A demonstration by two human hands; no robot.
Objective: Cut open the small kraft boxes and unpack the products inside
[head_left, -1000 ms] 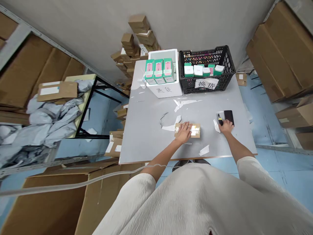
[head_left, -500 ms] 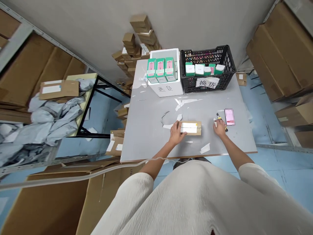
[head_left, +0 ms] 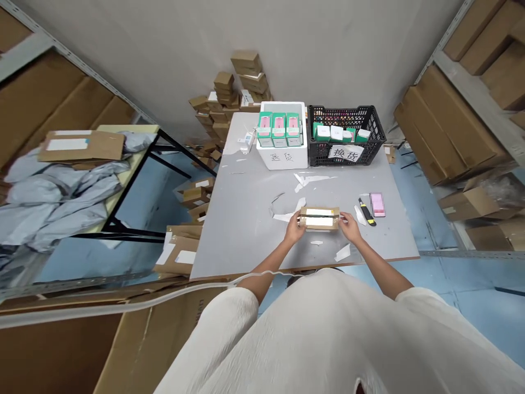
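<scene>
On my feed the carton (head_left: 320, 221) sits toward six o'clock on the worktop (head_left: 240, 224), its top seam parted. Fingers of the left hand (head_left: 294, 229) grip its nine o'clock end; those of the right hand (head_left: 349, 227) grip its three o'clock end. I judge that uneven pull could tear a flap, and a slip toward three o'clock might knock the cutter (head_left: 366, 212). Half a second ago the right hand was on that cutter, and the seam looked narrower.
</scene>
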